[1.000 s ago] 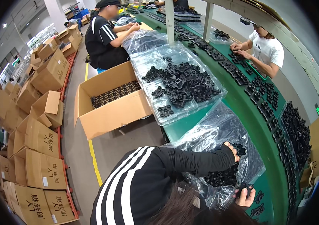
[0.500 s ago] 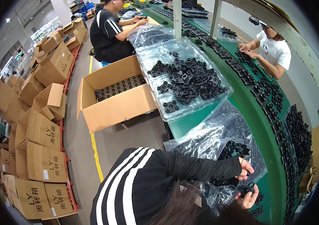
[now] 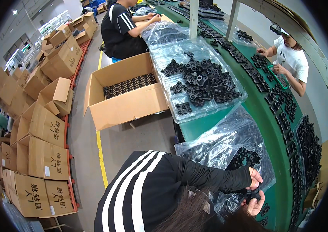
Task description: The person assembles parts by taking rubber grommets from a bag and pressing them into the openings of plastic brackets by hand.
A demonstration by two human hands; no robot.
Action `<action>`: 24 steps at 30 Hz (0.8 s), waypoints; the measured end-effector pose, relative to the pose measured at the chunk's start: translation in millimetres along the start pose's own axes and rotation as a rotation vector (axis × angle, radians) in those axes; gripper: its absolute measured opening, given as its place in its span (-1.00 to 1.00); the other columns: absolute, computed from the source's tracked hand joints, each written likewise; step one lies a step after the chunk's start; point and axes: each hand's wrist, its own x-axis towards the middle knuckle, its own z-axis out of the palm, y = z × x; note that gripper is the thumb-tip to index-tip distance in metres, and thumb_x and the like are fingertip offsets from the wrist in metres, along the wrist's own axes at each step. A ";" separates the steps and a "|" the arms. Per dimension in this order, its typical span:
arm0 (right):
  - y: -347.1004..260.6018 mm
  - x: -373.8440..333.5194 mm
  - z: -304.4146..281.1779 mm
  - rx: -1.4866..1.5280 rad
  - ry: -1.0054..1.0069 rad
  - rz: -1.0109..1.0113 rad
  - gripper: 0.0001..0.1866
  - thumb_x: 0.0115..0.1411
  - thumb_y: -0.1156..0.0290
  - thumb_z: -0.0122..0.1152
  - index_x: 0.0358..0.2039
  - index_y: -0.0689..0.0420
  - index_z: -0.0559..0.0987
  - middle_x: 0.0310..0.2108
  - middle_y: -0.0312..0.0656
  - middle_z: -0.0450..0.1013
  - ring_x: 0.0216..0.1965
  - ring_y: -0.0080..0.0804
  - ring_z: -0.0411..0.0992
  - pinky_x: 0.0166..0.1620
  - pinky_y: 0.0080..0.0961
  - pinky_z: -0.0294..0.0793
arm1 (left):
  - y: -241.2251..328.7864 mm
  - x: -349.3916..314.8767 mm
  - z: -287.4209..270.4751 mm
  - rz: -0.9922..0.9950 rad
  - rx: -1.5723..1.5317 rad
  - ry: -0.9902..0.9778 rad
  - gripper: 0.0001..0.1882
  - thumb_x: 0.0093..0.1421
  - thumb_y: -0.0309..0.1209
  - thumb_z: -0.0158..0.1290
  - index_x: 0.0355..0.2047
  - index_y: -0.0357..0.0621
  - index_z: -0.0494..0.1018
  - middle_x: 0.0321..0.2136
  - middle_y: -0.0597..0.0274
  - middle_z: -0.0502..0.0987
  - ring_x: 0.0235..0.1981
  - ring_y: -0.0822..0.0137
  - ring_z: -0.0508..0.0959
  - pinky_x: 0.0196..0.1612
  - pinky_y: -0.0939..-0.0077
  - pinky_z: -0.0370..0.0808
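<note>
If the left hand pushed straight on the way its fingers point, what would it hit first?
The left hand points down toward the right hand, so it would probably first meet the small black part pinched between them. Depth is unclear here, since the clear plastic bag lies beside it.

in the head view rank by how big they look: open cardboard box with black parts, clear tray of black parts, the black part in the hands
1. open cardboard box
2. clear tray, close to the box, so that order is unsure
3. black part, between left hand and right hand
</note>
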 end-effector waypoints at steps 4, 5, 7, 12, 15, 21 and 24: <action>1.5 0.2 -5.2 0.016 -0.046 0.011 -0.49 0.05 0.32 0.10 -0.01 0.15 0.19 -0.55 -0.09 0.35 -0.72 -0.53 0.25 -0.67 -0.78 0.26 | 17.0 -10.7 8.6 0.164 0.312 -0.004 -0.79 -0.02 -0.56 -0.02 -0.31 -0.31 0.39 -0.55 0.25 0.43 -0.54 0.50 0.39 -0.45 0.71 0.37; 1.3 0.1 -6.4 0.022 -0.061 0.014 -0.48 0.04 0.32 0.11 -0.01 0.15 0.19 -0.54 -0.09 0.36 -0.72 -0.53 0.25 -0.67 -0.78 0.26 | 18.5 -11.9 9.9 0.220 0.417 -0.005 -0.79 -0.03 -0.56 -0.02 -0.33 -0.31 0.39 -0.56 0.25 0.42 -0.54 0.49 0.39 -0.45 0.69 0.37; 0.5 -0.7 -7.3 0.011 -0.070 -0.032 -0.48 0.04 0.32 0.11 -0.01 0.16 0.18 -0.53 -0.08 0.36 -0.72 -0.53 0.25 -0.67 -0.79 0.26 | 10.8 -6.3 8.2 0.214 0.335 0.013 -0.81 -0.02 -0.55 -0.03 -0.33 -0.30 0.40 -0.56 0.27 0.42 -0.55 0.51 0.38 -0.45 0.70 0.36; -2.5 3.6 -7.6 -0.031 -0.106 -0.175 -0.46 0.04 0.32 0.12 0.00 0.18 0.18 -0.47 -0.06 0.37 -0.72 -0.53 0.25 -0.67 -0.79 0.26 | 1.9 0.1 9.1 0.215 0.189 0.056 -0.86 0.03 -0.53 -0.05 -0.36 -0.25 0.42 -0.55 0.31 0.43 -0.57 0.55 0.35 -0.45 0.73 0.34; -3.0 4.5 -10.0 -0.061 -0.102 -0.172 -0.44 0.03 0.31 0.14 0.00 0.19 0.18 -0.42 -0.04 0.37 -0.72 -0.53 0.27 -0.67 -0.80 0.26 | 8.2 -13.0 18.1 0.250 0.478 0.011 -0.88 0.03 -0.53 -0.04 -0.39 -0.22 0.44 -0.55 0.32 0.44 -0.56 0.53 0.36 -0.44 0.70 0.35; -4.8 1.4 -18.9 0.276 -0.152 0.026 -0.41 0.00 0.30 0.19 0.00 0.19 0.18 -0.41 -0.03 0.38 -0.69 -0.53 0.28 -0.66 -0.79 0.26 | -3.9 0.9 8.6 0.900 0.920 -0.127 -0.90 0.02 -0.53 -0.03 -0.41 -0.19 0.45 -0.55 0.31 0.44 -0.54 0.50 0.38 -0.42 0.67 0.36; -4.0 2.7 -22.7 0.193 -0.121 0.012 -0.41 -0.01 0.32 0.20 0.00 0.18 0.19 -0.37 -0.02 0.38 -0.67 -0.54 0.28 -0.65 -0.80 0.25 | -3.4 -1.9 9.7 0.732 0.866 -0.092 -0.91 0.02 -0.52 -0.02 -0.44 -0.16 0.46 -0.55 0.30 0.43 -0.52 0.50 0.38 -0.40 0.67 0.36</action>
